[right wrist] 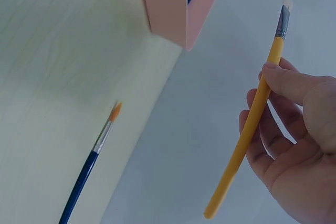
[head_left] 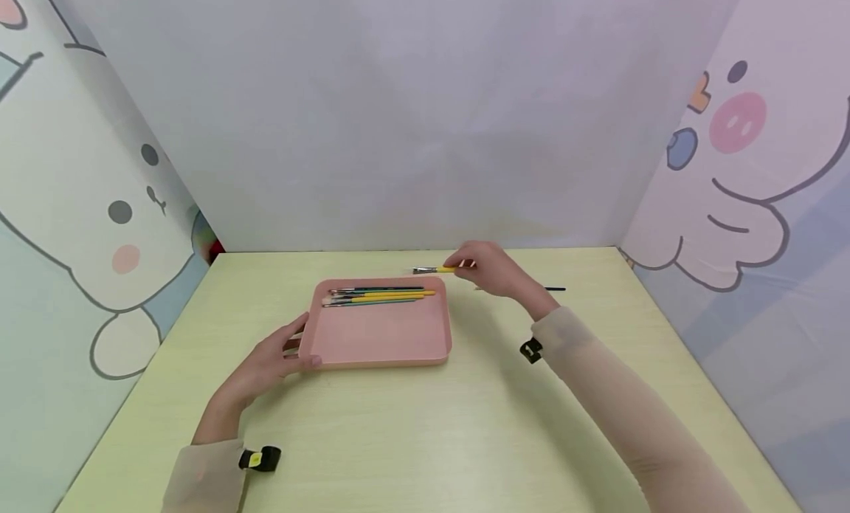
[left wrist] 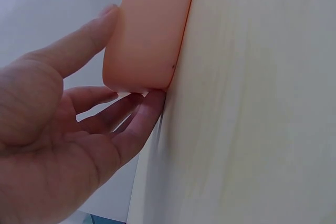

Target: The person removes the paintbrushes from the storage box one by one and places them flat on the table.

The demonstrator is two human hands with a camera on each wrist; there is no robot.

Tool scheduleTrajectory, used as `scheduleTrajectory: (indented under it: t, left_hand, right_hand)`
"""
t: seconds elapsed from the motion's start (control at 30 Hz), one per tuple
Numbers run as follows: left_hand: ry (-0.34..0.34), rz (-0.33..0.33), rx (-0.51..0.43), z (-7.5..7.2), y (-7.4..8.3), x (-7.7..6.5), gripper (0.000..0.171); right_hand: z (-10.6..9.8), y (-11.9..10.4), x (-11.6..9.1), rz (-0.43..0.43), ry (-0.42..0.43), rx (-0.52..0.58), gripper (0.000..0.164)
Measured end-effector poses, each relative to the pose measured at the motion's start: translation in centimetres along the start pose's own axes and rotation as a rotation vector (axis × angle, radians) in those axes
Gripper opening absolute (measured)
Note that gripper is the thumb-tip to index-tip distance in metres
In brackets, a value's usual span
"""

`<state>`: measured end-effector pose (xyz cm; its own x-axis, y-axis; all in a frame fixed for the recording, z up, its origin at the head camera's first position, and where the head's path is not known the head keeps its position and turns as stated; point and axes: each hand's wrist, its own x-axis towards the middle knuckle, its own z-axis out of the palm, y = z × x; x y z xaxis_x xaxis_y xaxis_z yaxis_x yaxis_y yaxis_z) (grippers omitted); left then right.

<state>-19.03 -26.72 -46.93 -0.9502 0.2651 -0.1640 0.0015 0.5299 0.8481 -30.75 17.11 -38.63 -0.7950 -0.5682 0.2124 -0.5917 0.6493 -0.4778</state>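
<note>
My right hand (head_left: 488, 268) pinches a yellow-handled paintbrush (right wrist: 252, 116) between thumb and fingers, above the table behind the tray's right corner. This brush has a metal ferrule and pale bristles, which point left in the head view. My left hand (head_left: 274, 356) holds the near left corner of a pink tray (head_left: 378, 339), thumb at the front rim and fingertips against the left side, as the left wrist view shows. Several paintbrushes (head_left: 378, 298) with yellow, green and dark blue handles lie side by side along the tray's far side, bristles to the left.
A dark blue paintbrush (right wrist: 84, 177) with orange bristles lies on the table (head_left: 412, 432) right of the tray, partly hidden by the right hand in the head view. A pale wall (head_left: 425, 129) stands behind the table, with cartoon-printed panels at both sides.
</note>
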Motion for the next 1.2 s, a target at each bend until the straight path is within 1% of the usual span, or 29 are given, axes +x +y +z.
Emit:
scheduleTrajectory:
  t: [0.17, 0.37, 0.47, 0.6, 0.77, 0.93, 1.07, 1.2]
  left_hand:
    - [0.001, -0.010, 0.009, 0.0, 0.1, -0.1, 0.102]
    - [0.000, -0.004, 0.007, 0.1, 0.2, 0.0, 0.100]
    - [0.001, -0.004, 0.007, 0.1, 0.3, 0.0, 0.099]
    - [0.003, -0.008, 0.007, 0.0, 0.3, 0.0, 0.100]
    - [0.003, -0.012, 0.011, 0.0, 0.2, -0.1, 0.100]
    - [0.002, -0.012, 0.012, 0.0, 0.2, 0.0, 0.098]
    - [0.003, -0.013, 0.011, 0.0, 0.3, 0.0, 0.098]
    - [0.005, -0.020, 0.003, 0.0, 0.3, -0.1, 0.098]
  right_hand:
    - [-0.8, 1.1, -1.7, 0.032, 0.016, -0.005, 0.022]
    - [-1.1, 3.1, -3.5, 0.045, 0.043, -0.041, 0.021]
    - [-1.1, 4.0, -4.3, 0.080, 0.040, -0.033, 0.021]
    - [-1.2, 5.2, -5.2, 0.111, 0.047, -0.032, 0.021]
    - [-1.1, 6.7, -6.3, 0.107, 0.049, -0.046, 0.021]
    - [-0.9, 8.4, -7.4, 0.128, 0.041, -0.062, 0.022]
    - [-0.6, 9.3, -8.0, 0.153, 0.034, -0.071, 0.021]
    - [-0.2, 10.0, -8.4, 0.159, 0.025, -0.077, 0.020]
